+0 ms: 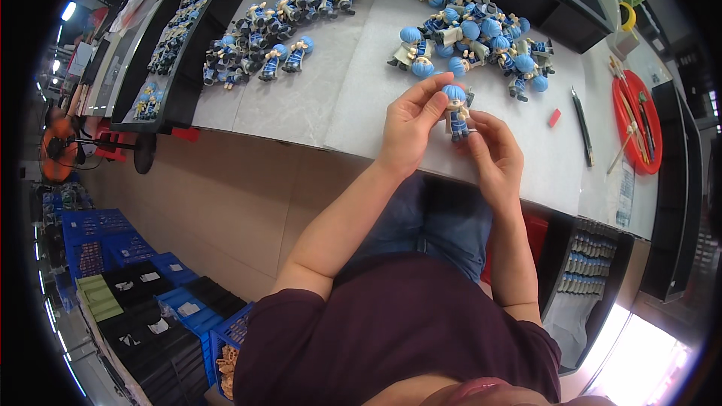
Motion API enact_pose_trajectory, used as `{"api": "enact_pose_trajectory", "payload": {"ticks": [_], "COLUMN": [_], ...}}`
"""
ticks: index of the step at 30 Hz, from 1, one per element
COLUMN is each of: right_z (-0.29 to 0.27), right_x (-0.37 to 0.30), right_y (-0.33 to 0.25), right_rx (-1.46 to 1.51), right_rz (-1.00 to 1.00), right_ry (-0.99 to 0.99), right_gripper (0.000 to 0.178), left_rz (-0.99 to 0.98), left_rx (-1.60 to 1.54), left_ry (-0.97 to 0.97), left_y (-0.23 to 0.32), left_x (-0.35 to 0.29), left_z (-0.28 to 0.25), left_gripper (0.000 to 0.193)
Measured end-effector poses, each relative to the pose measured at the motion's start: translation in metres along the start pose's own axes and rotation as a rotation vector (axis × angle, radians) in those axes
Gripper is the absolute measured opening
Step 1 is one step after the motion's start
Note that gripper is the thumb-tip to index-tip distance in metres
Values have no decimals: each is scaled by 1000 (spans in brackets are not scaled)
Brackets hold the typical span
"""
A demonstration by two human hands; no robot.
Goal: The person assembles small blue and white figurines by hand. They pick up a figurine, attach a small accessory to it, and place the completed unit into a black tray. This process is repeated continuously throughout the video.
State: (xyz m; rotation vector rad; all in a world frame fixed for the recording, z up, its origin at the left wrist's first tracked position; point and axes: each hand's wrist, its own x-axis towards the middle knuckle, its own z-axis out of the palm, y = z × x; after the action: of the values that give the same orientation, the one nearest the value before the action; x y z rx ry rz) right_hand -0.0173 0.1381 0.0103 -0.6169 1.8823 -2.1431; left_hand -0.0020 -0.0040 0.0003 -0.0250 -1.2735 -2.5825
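The figure (457, 114) is held up in front of the person, over the near edge of the pale table (353, 83), between the two hands. It is small, upright and roughly facing the wearer, with a big head set on a short body. Its hair is bright sky blue, a smooth rounded cap with a fringe over a pale face. The clothes are a deeper blue with pale trim, pale patches show at the sides, and the legs end in dark, stubby feet. A dark bit stands out beside the head on its right-hand side in the view; its shape is too small to make out.

The left hand (408, 122) has its grip pinched on the figure, thumb and forefinger closed at the head and upper side. The right hand (498, 156) curves in from the other side, thumb by the feet and fingers at the body, its grip only slightly parted; whether it clamps the figure, I cannot tell.

Just beyond lies the right heap (492, 28), many blue-haired figures tumbled together, some with pale cloaks. The left heap (280, 28) looks darker. A red block (554, 118) and a dark pen (582, 126) lie to the right.
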Motion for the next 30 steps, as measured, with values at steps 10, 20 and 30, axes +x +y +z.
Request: {"api": "enact_pose_trajectory", "payload": {"ticks": [10,20,30], "right_z": [-2,0,0], "right_x": [-2,1,2], "right_y": [8,12,12], "right_rx": [-13,-166,-122], "right_rz": [-128,-242,-214], "right_ry": [150,221,176], "right_gripper": [44,46,42], "left_rz": [-69,-59,-61], "left_rx": [105,-62,-90], "left_ry": [12,-34,-124], "left_y": [3,2,2], "left_x": [-1,0,0], "left_z": [3,0,-2], "left_gripper": [32,36,39]}}
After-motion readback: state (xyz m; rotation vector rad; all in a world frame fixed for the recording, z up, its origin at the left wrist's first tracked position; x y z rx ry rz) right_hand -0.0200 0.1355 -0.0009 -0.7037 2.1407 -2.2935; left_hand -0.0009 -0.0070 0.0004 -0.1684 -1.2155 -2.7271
